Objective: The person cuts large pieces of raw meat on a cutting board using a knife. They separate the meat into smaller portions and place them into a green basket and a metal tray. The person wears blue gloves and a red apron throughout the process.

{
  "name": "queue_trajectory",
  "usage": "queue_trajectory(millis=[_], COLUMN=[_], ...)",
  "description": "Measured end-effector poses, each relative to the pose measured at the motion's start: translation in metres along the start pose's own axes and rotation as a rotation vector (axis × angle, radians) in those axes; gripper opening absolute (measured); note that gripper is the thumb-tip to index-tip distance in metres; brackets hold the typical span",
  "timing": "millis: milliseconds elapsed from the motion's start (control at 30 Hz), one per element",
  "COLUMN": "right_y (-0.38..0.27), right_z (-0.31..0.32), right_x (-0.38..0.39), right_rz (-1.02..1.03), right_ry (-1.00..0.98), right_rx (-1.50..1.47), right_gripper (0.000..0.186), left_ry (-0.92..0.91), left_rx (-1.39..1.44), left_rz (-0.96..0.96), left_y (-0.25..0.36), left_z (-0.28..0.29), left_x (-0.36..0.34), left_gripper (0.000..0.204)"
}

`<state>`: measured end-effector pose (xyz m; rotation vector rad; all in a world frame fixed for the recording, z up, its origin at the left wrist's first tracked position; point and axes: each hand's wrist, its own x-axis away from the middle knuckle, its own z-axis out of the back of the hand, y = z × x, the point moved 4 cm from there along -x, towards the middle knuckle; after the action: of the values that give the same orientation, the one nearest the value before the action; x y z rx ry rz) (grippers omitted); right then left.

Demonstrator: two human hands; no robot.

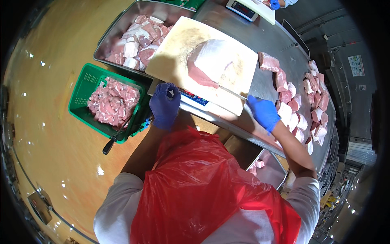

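Observation:
My left hand [165, 105], in a blue glove, is curled closed beside a scale [194, 97] at the board's lower left; what it holds, if anything, I cannot make out. My right hand [262, 112], also gloved, grips a knife [235, 93] whose blade reaches left over the white cutting board [166, 49] to the lower edge of a large piece of raw pork [209, 61]. The pork has a pale fat top and a pink cut face at lower left.
A steel tub [100, 49] of meat chunks stands upper left, a green crate [77, 93] of trimmings below it. Rows of pork pieces [281, 81] lie on the steel table [235, 28]. Another tray [273, 171] sits below. At the top are another scale [243, 10] and another person's gloved hand [274, 4].

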<state>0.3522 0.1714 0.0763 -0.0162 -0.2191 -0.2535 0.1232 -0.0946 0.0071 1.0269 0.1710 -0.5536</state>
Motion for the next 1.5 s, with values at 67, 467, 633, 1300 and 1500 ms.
queue_trajectory(millis=[67,467,633,1300,1500], right_y=[0.02,-0.062,-0.044,-0.037,-0.009], right_z=[0.011,0.018,0.01,0.005,0.02], right_x=[0.015,-0.043,-0.025,-0.015,0.03], right_rz=[0.004,-0.019,0.046,0.014,-0.117], right_ry=[-0.064,0.428,0.262,-0.078,0.06], right_rx=[0.057,-0.325,-0.035,-0.046,-0.107], right_gripper=[0.02,0.013,0.014,0.024,0.015], left_ry=[0.019,-0.188,-0.112,0.025,0.457], left_rx=[0.034,0.105,0.203,0.239,0.335], left_rz=[-0.058,-0.372,-0.42,-0.111,0.183], left_y=[0.01,0.054,0.038,-0.001,-0.111], left_z=[0.002,-0.063,-0.058,-0.008,0.077], left_x=[-0.002,-0.014,-0.002,-0.028,-0.043], left_gripper=[0.016,0.024,0.019,0.014,0.01])
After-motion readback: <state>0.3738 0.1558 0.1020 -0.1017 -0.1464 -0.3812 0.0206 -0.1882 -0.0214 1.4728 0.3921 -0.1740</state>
